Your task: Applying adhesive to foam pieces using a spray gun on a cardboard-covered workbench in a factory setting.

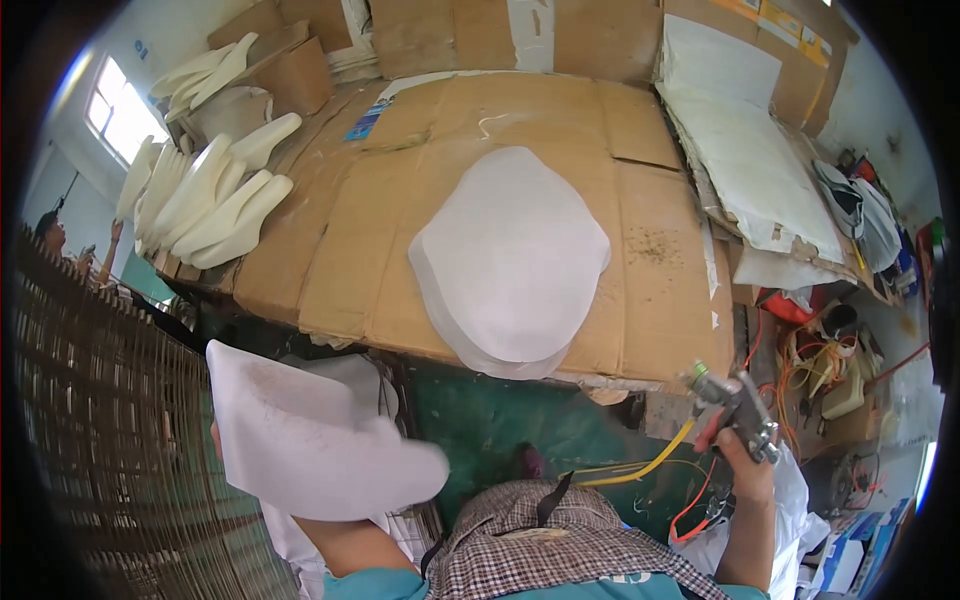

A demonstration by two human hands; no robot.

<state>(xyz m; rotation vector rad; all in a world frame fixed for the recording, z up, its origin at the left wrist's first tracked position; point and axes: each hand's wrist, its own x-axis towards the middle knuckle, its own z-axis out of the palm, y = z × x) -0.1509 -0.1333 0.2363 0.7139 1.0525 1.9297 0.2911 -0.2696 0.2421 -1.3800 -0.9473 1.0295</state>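
Observation:
My right hand (743,463) is wrapped round the handle of a metal spray gun (738,405) with a yellow hose (650,468), at the right in front of the table. At the left, my left hand (215,438) holds a curved, pale grey piece of sheet material (310,435) by its far side. Only a bit of that hand's fingers shows; the piece covers the rest. On the cardboard-covered table (370,260) lies a larger rounded, pale grey piece (515,255), with another edge showing beneath it at the front.
Cream-coloured moulded pieces (215,190) are piled at the table's left. A slatted rack (120,430) stands at the lower left, and another person (52,235) is beyond it. To the right are a white-covered side surface (750,160) and tangled orange hoses (795,380).

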